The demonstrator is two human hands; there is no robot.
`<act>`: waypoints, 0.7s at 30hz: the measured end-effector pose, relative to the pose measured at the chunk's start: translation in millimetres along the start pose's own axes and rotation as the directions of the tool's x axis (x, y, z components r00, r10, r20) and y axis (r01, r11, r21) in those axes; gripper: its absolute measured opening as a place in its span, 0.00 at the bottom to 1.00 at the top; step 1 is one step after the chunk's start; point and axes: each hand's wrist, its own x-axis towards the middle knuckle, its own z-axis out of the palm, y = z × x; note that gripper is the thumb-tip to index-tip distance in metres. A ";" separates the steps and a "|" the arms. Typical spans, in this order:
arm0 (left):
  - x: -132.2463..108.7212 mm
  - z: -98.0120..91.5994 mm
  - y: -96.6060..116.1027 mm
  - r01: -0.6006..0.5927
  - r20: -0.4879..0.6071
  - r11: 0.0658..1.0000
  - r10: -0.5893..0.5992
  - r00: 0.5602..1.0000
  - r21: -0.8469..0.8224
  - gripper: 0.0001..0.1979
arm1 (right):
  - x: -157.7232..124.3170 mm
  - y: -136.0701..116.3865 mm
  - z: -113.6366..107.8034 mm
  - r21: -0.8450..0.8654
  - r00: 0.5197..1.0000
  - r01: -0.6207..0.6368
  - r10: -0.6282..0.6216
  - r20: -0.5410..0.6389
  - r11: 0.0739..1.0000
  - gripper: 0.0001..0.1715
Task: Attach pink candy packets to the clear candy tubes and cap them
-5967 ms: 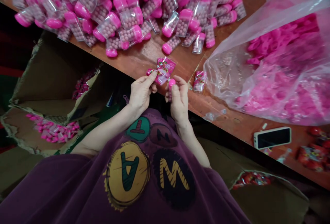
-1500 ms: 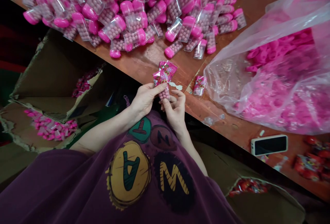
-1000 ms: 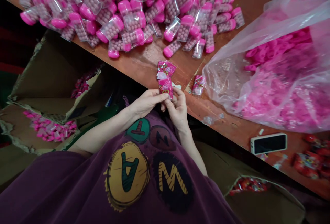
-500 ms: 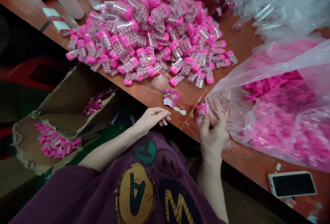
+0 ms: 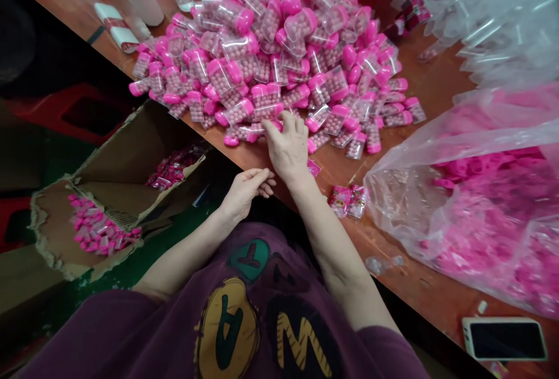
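The right hand (image 5: 286, 149), fingers spread and apart, rests on the near edge of a central heap of clear plastic tubes with pink caps (image 5: 279, 59) on a brown wooden surface (image 5: 437, 62); the left hand (image 5: 247, 192) lies open and empty just below.

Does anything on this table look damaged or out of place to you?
The cardboard box below the table edge looks rough: its flap is torn, with ragged edges. A small pink sachet also lies alone on the wood, just outside the heap of pink-capped tubes.
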 end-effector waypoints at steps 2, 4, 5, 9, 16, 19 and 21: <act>0.0 -4.5 0.8 -0.045 -0.004 0.999 0.045 0.999 -0.013 0.11 | -25.5 4.3 -13.0 0.145 1.000 -0.009 0.009 0.005 0.989 0.19; 0.6 -8.6 -0.8 -0.108 -0.026 0.994 0.108 0.994 0.028 0.10 | -59.9 6.9 -30.3 0.301 0.996 -0.087 0.094 -0.010 0.950 0.20; 0.9 -10.2 -2.6 -0.153 -0.039 0.984 0.157 0.987 0.089 0.10 | -79.1 7.5 -39.9 0.358 0.982 -0.154 0.182 -0.044 0.921 0.21; 2.5 -7.9 -13.1 -0.494 0.121 0.662 0.526 0.842 0.564 0.09 | -155.3 8.3 -77.6 0.551 0.839 -0.374 0.525 -0.141 0.746 0.18; 22.7 23.6 -37.1 -0.703 0.734 -0.251 0.388 0.557 0.666 0.21 | -220.4 -1.5 -87.0 0.890 0.667 -0.443 0.703 0.248 0.106 0.22; 32.3 26.2 -49.0 -0.685 0.763 -0.340 0.354 0.542 0.644 0.21 | -218.2 -13.5 -75.2 0.921 0.669 -0.384 0.668 0.326 -0.065 0.22; 33.4 23.9 -53.6 -0.676 0.751 -0.340 0.396 0.528 0.654 0.19 | -212.7 -18.7 -70.4 0.921 0.667 -0.374 0.658 0.351 -0.113 0.23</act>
